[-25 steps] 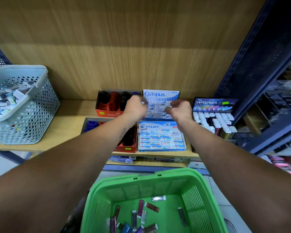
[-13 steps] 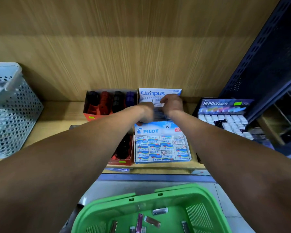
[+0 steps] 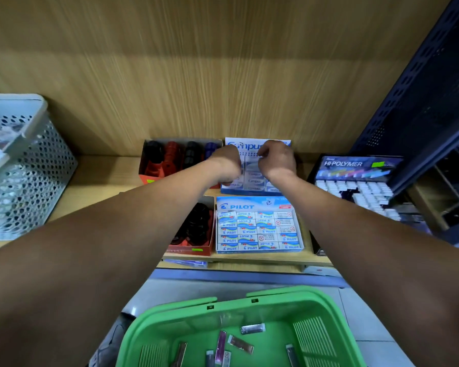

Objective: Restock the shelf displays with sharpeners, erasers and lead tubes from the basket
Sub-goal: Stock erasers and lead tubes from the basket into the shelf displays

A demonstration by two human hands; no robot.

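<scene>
Both my hands reach into the blue-and-white Campus eraser box point(image 3: 250, 146) at the back of the wooden shelf point(image 3: 96, 181). My left hand point(image 3: 224, 165) curls over the box's left side, and my right hand point(image 3: 277, 160) hovers over its right side with fingertips pinched together. Whatever the fingers hold is hidden. In front of that box sits the full Pilot eraser box point(image 3: 259, 231). Two red boxes of sharpeners stand to the left, one at the back point(image 3: 170, 157) and one in front point(image 3: 194, 229). The green basket point(image 3: 249, 305) below holds several lead tubes point(image 3: 220, 345).
A Hi-Polymer display point(image 3: 355, 165) with white-capped items stands to the right of the eraser boxes. A grey perforated basket point(image 3: 32, 165) full of small packets sits at the shelf's left end. A dark blue perforated upright point(image 3: 421, 102) bounds the right side.
Both hands stay at the Campus box. They dipped lower into it half a second ago and now sit higher and slightly apart. The view has shifted a little.
</scene>
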